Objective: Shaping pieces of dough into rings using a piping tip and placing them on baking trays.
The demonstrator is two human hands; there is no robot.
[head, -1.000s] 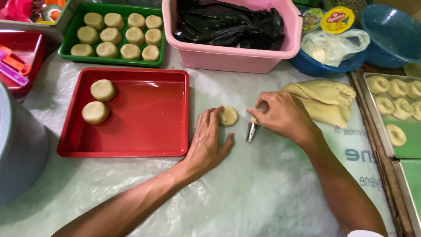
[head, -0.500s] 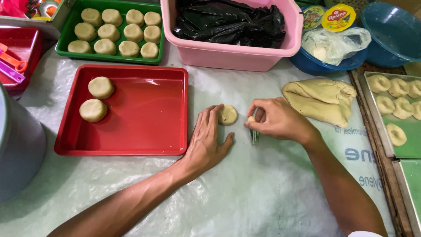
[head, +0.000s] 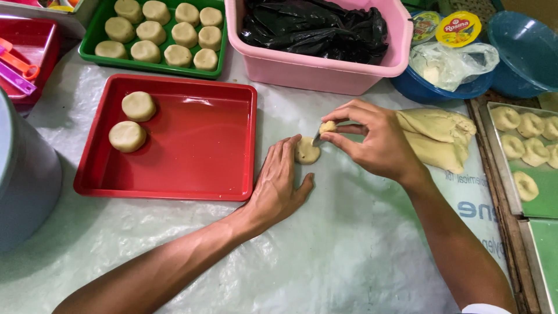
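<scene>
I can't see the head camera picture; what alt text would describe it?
A person's left hand rests flat beside a small dough disc on a plastic-covered table, while the right hand holds a dab of filling on a small tool just above it. A red tray to the left holds two dough rounds; a green tray holds more.

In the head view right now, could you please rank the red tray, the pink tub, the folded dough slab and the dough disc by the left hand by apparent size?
1. Red tray and pink tub: too alike to rank, and the tub is cropped.
2. Folded dough slab.
3. Dough disc.
</scene>
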